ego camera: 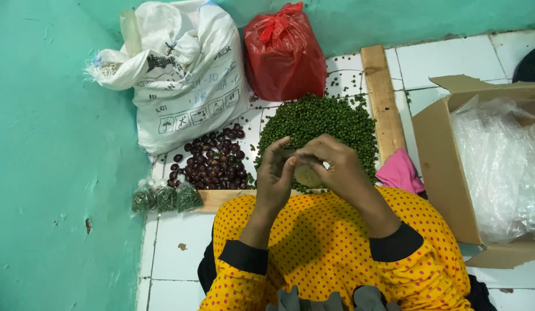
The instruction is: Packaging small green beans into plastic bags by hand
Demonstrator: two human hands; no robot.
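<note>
The person sat on the white tiled floor (169,253) in a yellow top with red dots, both hands raised together over the lap. The left hand (274,175) and the right hand (330,167) met around a small pale, roundish object (306,176), perhaps a little clear bag or a pod; I could not tell which. The fingers of both hands were curled in and pinching it from either side, the left thumb pressed against its edge. Just beyond the hands lay a heap of small green round seeds (322,124), hemmed in by a bare wooden plank (383,101), and beside it a smaller pile of dark maroon beans (214,161). Three small filled clear packets of green seeds (165,197) stood near the teal wall. As I judged it, the grip was high and over the lap, so a slip of the thumb could spill the contents onto the clothing, and loose seeds already lay scattered on the tiles near the red plastic bag (283,55).
</note>
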